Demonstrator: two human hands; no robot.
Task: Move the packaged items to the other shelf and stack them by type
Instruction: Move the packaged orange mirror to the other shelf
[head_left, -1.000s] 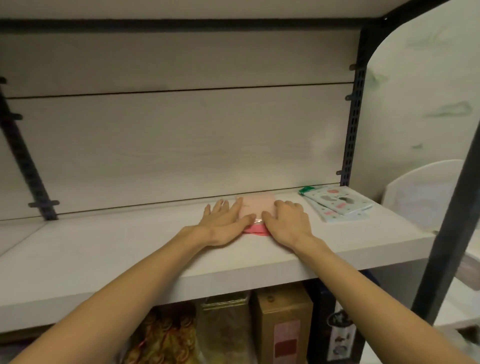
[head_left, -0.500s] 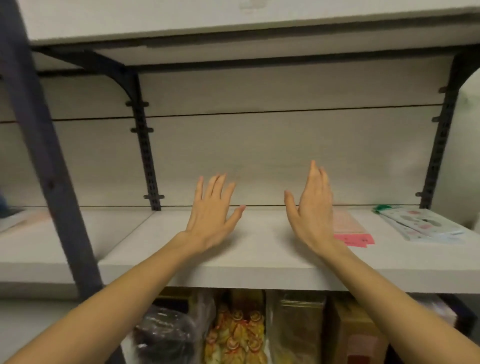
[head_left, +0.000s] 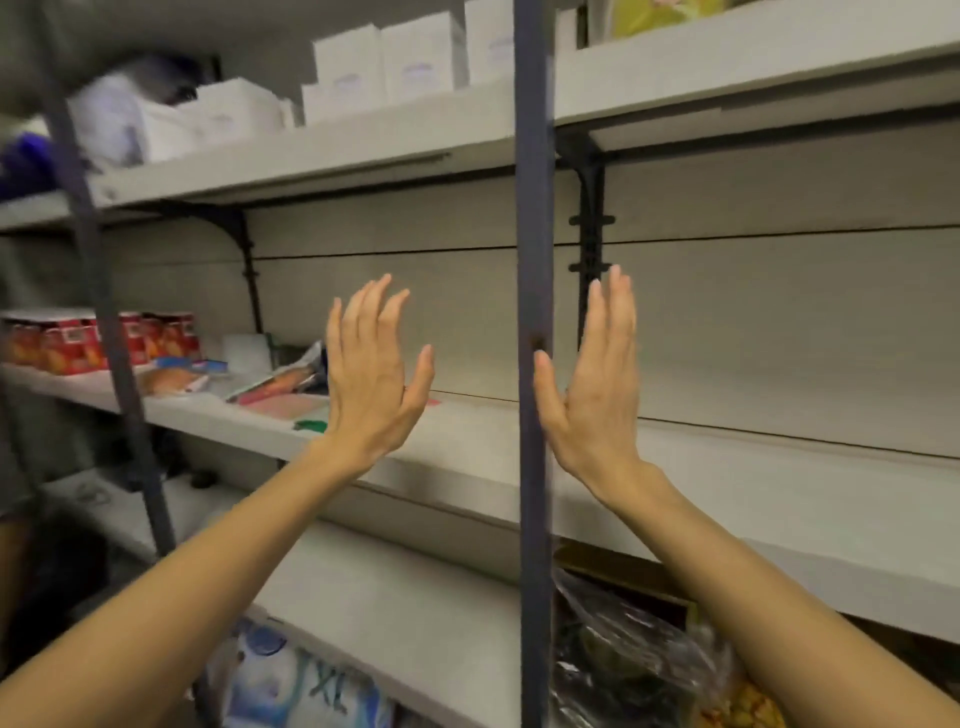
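Note:
Both of my hands are raised in front of the shelving with straight fingers and hold nothing. My left hand (head_left: 371, 371) hovers above the left shelf (head_left: 218, 415), where flat packaged items lie: a pink packet (head_left: 288, 405), an orange and silver packet (head_left: 283, 376) and a green-edged one (head_left: 310, 425). My right hand (head_left: 597, 384) is just right of the dark upright post (head_left: 532, 364), above the right shelf (head_left: 753, 483). The view is blurred by motion.
Red boxes (head_left: 78, 343) stand at the left shelf's far end. White boxes (head_left: 384, 60) fill the top shelf. Below are blue and white packs (head_left: 291, 680) and dark plastic bags (head_left: 623, 654). Another dark post (head_left: 104, 322) stands at the left.
My hands let go of the pink packet on the right shelf and lifted. The view has swung left, past the post, so the left shelf with its packets has come into sight.

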